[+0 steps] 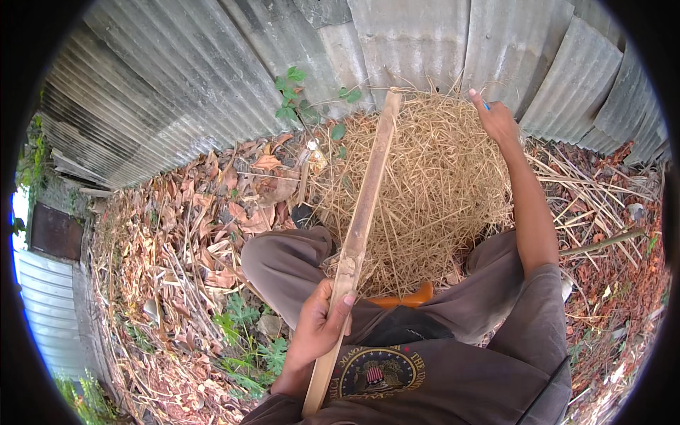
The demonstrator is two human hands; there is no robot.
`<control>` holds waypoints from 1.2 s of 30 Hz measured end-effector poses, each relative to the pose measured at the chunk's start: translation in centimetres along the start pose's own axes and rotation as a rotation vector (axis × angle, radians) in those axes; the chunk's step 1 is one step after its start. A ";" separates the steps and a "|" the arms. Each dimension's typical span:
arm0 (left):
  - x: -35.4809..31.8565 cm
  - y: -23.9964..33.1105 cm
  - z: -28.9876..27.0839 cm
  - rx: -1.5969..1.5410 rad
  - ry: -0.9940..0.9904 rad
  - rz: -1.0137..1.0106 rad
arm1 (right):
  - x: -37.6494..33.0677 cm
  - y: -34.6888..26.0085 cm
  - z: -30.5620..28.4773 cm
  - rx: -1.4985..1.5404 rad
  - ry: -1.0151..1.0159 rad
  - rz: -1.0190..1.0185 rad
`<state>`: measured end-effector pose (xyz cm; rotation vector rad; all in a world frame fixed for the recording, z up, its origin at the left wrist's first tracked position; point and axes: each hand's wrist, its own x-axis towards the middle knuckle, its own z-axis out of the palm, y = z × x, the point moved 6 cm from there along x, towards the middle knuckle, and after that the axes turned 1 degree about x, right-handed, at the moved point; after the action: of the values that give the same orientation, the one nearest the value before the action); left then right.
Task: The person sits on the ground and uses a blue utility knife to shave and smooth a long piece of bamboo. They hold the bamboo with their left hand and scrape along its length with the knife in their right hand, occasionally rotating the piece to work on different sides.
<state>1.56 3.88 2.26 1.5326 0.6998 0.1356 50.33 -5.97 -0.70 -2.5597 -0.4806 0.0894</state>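
The fingers of the left hand curl tight around a long bamboo strip. The thumb lies along the edge of it. This grip sits low on the strip, near the person's belly, so the long top part can lean away like a pole. The strip runs from about 6 o'clock up toward 12 o'clock, and its far end rests on top of a big straw pile. The pile probably helps hold the end up, so one hand is enough.

The right hand is stretched far out, toward 1 o'clock, at the back edge of the straw. Something thin and blue pokes out beside the fingers. I cannot tell if the fingers are closed on it or only near it.

The person seems to sit on an orange stool, with knees spread wide. That leaves room for the straw between the legs, close enough to reach.

Dry leaves cover the ground at 9 o'clock. A wavy metal wall stands behind, from 10 to 2 o'clock. A small green plant grows at its foot.
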 end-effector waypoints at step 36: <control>1.8 1.8 2.3 0.046 -0.109 0.058 | -12.1 -11.1 4.6 -0.037 -0.089 -0.665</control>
<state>4.78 2.92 3.06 1.5923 0.5757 0.0797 34.77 0.89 0.68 -2.3035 -1.3417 -0.0469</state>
